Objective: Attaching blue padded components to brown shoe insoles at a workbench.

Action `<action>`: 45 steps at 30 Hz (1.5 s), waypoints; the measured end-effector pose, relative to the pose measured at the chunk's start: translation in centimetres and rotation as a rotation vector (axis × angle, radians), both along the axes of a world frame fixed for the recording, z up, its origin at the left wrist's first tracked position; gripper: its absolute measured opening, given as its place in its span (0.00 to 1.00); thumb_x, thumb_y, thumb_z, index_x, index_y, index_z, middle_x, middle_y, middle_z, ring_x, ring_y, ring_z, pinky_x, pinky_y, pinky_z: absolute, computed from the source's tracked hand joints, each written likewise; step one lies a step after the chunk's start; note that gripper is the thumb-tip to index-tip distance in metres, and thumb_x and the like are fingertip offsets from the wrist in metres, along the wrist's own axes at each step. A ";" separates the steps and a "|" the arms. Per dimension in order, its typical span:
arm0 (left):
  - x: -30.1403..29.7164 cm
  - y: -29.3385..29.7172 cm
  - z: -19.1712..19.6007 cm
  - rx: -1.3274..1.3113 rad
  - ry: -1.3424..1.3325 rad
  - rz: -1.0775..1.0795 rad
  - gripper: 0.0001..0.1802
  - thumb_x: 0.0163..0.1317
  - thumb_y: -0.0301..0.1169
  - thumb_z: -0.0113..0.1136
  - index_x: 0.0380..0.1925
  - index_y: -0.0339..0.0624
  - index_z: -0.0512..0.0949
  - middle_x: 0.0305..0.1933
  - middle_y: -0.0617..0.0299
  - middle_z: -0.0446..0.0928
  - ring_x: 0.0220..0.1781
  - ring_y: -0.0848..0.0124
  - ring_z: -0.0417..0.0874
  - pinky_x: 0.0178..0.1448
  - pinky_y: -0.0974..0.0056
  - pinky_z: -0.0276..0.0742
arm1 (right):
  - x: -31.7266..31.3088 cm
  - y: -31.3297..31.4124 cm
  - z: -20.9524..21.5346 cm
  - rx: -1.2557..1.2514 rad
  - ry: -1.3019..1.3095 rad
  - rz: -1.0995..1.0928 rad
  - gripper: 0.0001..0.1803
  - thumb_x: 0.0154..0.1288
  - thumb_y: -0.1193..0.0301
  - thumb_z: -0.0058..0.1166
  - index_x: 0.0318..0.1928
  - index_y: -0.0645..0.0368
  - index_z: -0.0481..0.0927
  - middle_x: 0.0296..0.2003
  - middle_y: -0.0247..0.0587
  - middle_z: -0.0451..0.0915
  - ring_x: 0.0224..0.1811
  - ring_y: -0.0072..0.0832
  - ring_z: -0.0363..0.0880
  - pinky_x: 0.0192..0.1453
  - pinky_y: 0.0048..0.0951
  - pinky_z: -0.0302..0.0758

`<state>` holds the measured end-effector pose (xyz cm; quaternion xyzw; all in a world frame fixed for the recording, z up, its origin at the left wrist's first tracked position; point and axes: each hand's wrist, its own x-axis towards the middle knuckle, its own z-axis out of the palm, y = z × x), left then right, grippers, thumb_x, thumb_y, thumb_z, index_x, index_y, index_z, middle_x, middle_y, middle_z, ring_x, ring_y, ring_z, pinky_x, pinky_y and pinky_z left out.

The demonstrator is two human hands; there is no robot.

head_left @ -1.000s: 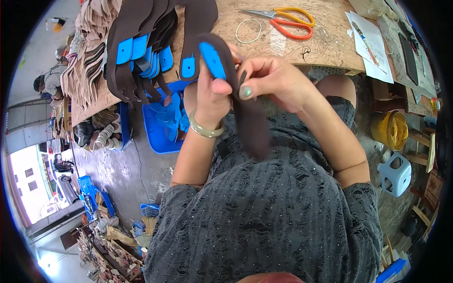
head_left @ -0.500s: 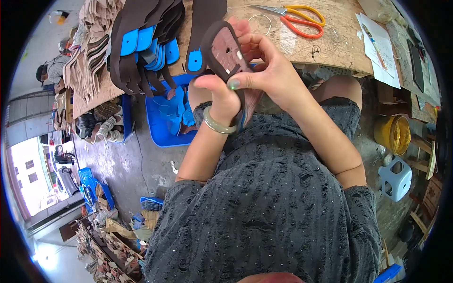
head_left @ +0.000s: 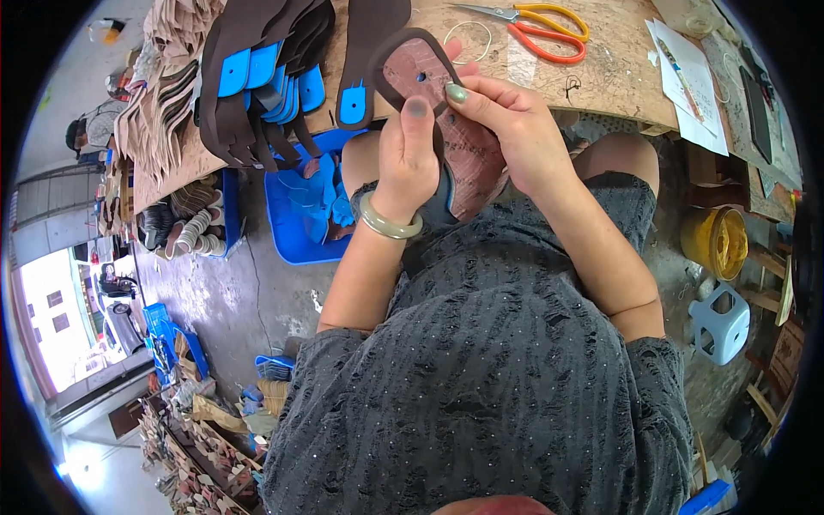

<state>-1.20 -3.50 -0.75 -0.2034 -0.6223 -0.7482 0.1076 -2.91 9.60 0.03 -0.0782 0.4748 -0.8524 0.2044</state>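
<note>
Both hands hold a shoe insole [head_left: 472, 167] above my lap, its reddish-brown, marked underside facing up and a dark brown border folded round its edge. My left hand [head_left: 410, 163], a pale bangle on its wrist, grips the near left edge with the thumb lying on top. My right hand [head_left: 524, 129] pinches the right edge, thumb over the border at the narrowing; its other fingers are partly hidden behind. A small dark hole shows in the heel end. Beyond it on the workbench lies a single dark brown insole cover [head_left: 371, 51] with a blue heel pad [head_left: 353, 105].
Stacked dark brown covers with blue pads [head_left: 249, 73] and beige insole pieces [head_left: 167, 94] fill the bench's left. Orange-and-yellow-handled scissors [head_left: 545, 34] and papers [head_left: 687, 86] lie right. Below are a blue bin [head_left: 296, 249], a yellow bucket [head_left: 712, 245] and a light-blue stool [head_left: 719, 322].
The insole has turned and tilted, so more of its reddish underside shows toward me. My left thumb has come upright onto its edge, and my right hand has shifted right.
</note>
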 end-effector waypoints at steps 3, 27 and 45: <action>-0.3 0.0 0.4 -0.073 0.007 0.062 0.27 0.75 0.43 0.34 0.60 0.30 0.65 0.64 0.50 0.67 0.61 0.62 0.72 0.64 0.61 0.67 | -0.5 0.4 -0.2 0.056 0.061 0.019 0.15 0.67 0.67 0.53 0.46 0.66 0.80 0.37 0.33 0.81 0.37 0.14 0.76 0.44 0.18 0.73; 1.5 0.4 2.9 -0.010 -0.592 -0.017 0.15 0.64 0.32 0.60 0.45 0.31 0.78 0.38 0.66 0.80 0.38 0.81 0.77 0.44 0.75 0.73 | -1.4 1.9 -0.1 -0.482 -0.035 -0.017 0.22 0.72 0.64 0.43 0.58 0.67 0.64 0.52 0.55 0.75 0.56 0.43 0.75 0.60 0.42 0.74; 1.9 1.9 0.5 -0.703 0.329 0.663 0.13 0.56 0.30 0.60 0.42 0.43 0.80 0.41 0.56 0.79 0.39 0.59 0.82 0.41 0.60 0.78 | -4.5 1.6 -3.6 -0.655 -0.223 0.053 0.24 0.72 0.65 0.44 0.64 0.58 0.62 0.34 0.29 0.69 0.37 0.24 0.71 0.50 0.33 0.73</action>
